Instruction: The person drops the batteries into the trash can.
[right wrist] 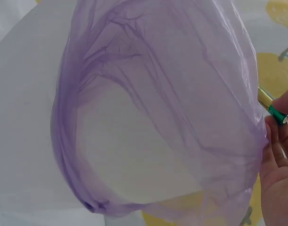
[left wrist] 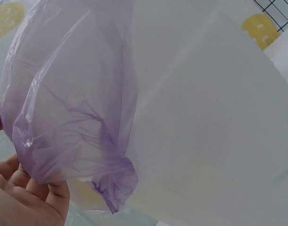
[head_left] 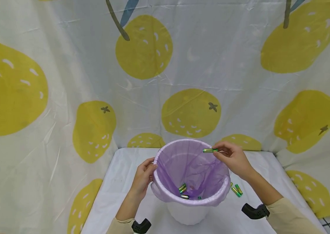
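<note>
A white bin (head_left: 187,214) lined with a purple plastic bag (head_left: 176,156) stands on the white-covered table. My left hand (head_left: 143,178) grips the bin's left rim, its fingers curled over the bag's folded edge. At the far right rim my right hand (head_left: 235,159) pinches a green and gold battery (head_left: 210,150), which reaches over the bin's opening. In the right wrist view, thumb and fingers hold the battery (right wrist: 273,107) beside the bag. Several similar batteries (head_left: 184,197) lie at the bottom of the bag. The bag's loose outer fold (left wrist: 73,94) hangs down near my left hand.
More green and gold batteries (head_left: 236,191) lie on the table just right of the bin. A white curtain (head_left: 141,110) with yellow fruit prints rises behind the table (head_left: 118,182) and at its sides. A black band device sits on each wrist.
</note>
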{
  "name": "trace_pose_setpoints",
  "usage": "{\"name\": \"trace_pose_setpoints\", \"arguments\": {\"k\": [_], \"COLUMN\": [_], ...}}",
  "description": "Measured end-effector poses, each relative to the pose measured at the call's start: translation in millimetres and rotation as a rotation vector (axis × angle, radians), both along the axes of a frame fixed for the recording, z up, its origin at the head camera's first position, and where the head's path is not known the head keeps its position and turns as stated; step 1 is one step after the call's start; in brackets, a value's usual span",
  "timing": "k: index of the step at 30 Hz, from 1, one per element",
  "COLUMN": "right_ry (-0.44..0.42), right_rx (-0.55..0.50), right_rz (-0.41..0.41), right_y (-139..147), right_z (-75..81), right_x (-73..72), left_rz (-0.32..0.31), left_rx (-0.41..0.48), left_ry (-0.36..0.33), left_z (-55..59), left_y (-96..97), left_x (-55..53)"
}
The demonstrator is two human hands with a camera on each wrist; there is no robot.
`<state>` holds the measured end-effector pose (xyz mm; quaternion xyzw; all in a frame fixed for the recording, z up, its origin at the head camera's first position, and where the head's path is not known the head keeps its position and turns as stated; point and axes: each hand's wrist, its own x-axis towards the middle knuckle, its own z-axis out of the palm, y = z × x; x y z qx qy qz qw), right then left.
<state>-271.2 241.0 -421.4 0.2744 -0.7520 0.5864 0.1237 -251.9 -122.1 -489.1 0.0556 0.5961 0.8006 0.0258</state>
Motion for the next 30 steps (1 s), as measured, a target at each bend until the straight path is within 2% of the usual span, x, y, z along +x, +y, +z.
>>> {"name": "trace_pose_setpoints", "arguments": {"k": [12,22,30], "right_ry": [-0.002,-0.010,-0.025], "right_rx": [0.087,0.160,0.165], "right_rz": [0.154,0.095,0.074], "right_y": [-22,-14,-9], "right_z": [11.9,7.9,10.2], "right_x": [-9.7,-4.3,-0.9], "left_rz": [-0.009,-0.013,-0.015], "left_rx": [-0.011,-0.002,0.006], "left_ry": [0.013,0.025,0.022], "left_z": [-2.5,-2.2,-1.7], "left_y": [-1.1,-1.0,-1.1], "left_x": [-1.5,0.0,0.7]}}
